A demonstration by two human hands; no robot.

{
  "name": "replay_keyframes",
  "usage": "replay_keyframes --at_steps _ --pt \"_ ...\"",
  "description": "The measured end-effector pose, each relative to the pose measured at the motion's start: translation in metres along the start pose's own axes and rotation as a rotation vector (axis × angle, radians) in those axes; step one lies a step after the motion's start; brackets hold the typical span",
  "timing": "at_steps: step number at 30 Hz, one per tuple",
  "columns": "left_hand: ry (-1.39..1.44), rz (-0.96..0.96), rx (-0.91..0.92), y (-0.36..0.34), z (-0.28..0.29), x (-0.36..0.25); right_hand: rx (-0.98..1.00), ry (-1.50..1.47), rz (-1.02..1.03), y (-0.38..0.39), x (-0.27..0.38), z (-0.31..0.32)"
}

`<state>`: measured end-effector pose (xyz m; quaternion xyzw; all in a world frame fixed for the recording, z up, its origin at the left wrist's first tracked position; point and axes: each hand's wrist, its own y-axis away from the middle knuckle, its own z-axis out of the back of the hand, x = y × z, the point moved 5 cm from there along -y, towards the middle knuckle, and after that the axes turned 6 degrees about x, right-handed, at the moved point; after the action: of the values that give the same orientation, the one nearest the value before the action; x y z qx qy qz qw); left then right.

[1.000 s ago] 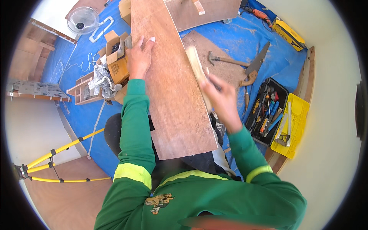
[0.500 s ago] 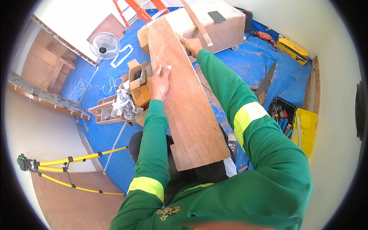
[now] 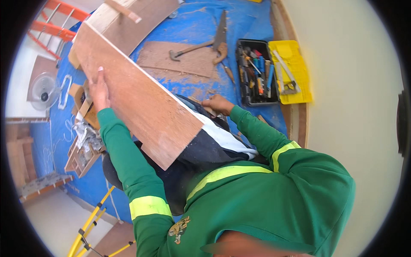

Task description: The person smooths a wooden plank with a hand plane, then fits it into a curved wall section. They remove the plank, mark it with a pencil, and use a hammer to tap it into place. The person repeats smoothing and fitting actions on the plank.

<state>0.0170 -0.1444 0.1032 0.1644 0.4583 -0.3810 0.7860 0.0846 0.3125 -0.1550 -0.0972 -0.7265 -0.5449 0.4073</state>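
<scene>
Reddish-brown wood fills the middle of my view: a long board (image 3: pixel 132 100) slanting from far left to near right, its near end over the dark-clothed legs and its far end beside a wooden box (image 3: pixel 141 25). I take that board as my landmark.

I see the left hand (image 3: pixel 99 92) at its left edge, touching it, thumb laid on the face along the board's far half. The fingers pass out of sight, so I cannot tell whether that grip is clamped. From it, the board stretches rightward and toward the body.

Off the near part of the board's right edge, apart from it, I find the right hand (image 3: pixel 219 104), its grip closed around a pale wood piece (image 3: pixel 209 110). From there the board lies to the left, so the left hand is the nearer one.

Further right of the board lie a hammer (image 3: pixel 192 49), a handsaw (image 3: pixel 220 34) and an open toolbox (image 3: pixel 261 103) with a yellow lid (image 3: pixel 302 88). For markings, I make out a small picture emblem (image 3: pixel 179 230) on the green top (image 3: pixel 257 201); I can read no lettering or brand.
</scene>
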Motion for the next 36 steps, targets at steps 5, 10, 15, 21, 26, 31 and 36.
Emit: replay_keyframes --at_steps 5,10,15,21,26,31,36 --pt "0.078 0.066 -0.002 -0.006 -0.017 0.01 -0.453 0.557 0.279 0.067 -0.021 0.062" --pt "0.779 0.187 0.282 -0.002 -0.038 0.028 -0.522 0.744 0.359 0.086 -0.029 0.08" --pt "0.861 0.074 0.18 0.031 -0.017 0.039 -0.475 0.77 0.366 0.056 -0.021 0.068" --pt "0.698 0.047 -0.118 0.082 0.063 0.0 -0.537 0.712 0.453 0.013 -0.015 0.064" --pt "0.526 -0.166 -0.44 0.121 0.173 -0.059 -0.431 0.826 0.472 -0.039 0.002 0.068" --pt "0.301 -0.298 -0.742 0.165 0.271 -0.103 -0.441 0.832 0.569 -0.087 -0.02 0.074" --pt "0.197 -0.308 -0.965 0.22 0.337 -0.113 -0.383 0.876 0.404 -0.109 -0.062 0.08"
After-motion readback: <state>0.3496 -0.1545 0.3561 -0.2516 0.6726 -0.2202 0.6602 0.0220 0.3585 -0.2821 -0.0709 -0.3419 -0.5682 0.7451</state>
